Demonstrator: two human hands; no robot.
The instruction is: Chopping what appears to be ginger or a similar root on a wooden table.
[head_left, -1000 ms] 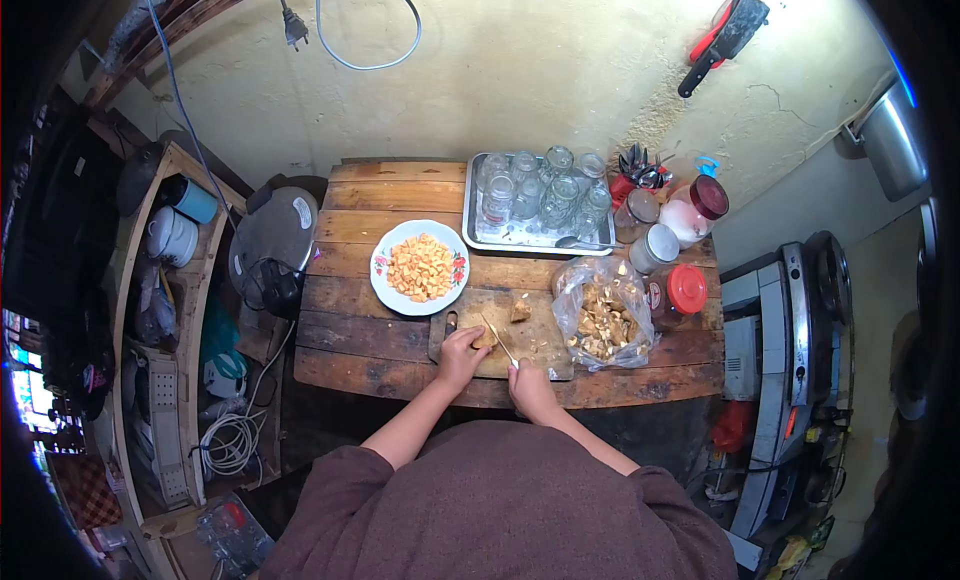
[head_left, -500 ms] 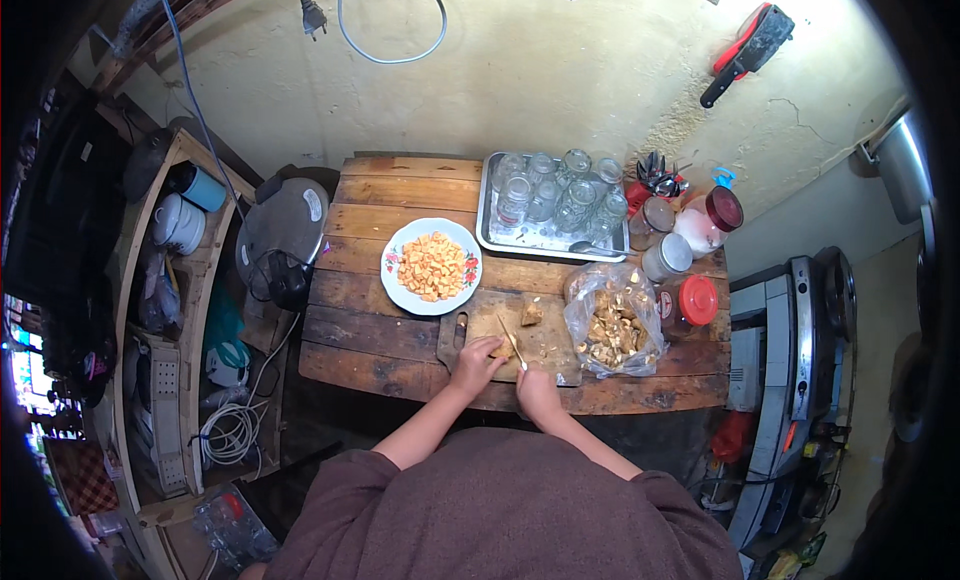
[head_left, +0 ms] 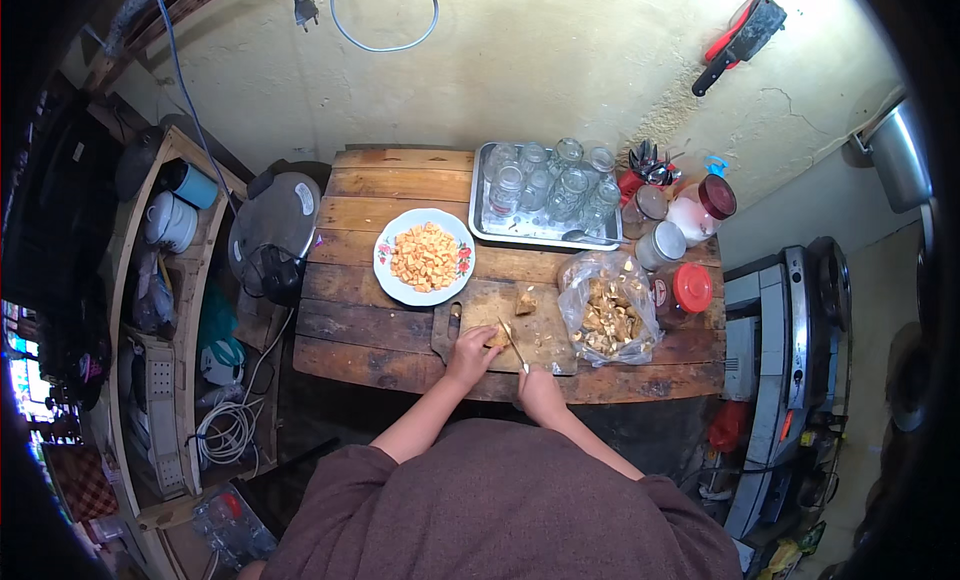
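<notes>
Tabletop, one: wooden, planked, dark toward the near edge.

Cutting board, one: wooden, slotted handle to the left; lay close to the near edge, about midway along.

Hands, two. Left hand: fingers bent and closed on a small brown piece, held against the board. Right hand: closed around the handle of a knife, blade slanting away to the left, just beside the held piece.

Brown chunk, one: loose, near the board's far edge.

Plate, one: white, floral; left of the tabletop's centre, bearing orange-yellow cubes.

Plastic bag, one: clear, open, filled with brown and pale pieces; right of the board.

Tray, one: metal, at the far edge, carrying clear glassware.

Red-lidded jar, one: by the right edge.
</notes>
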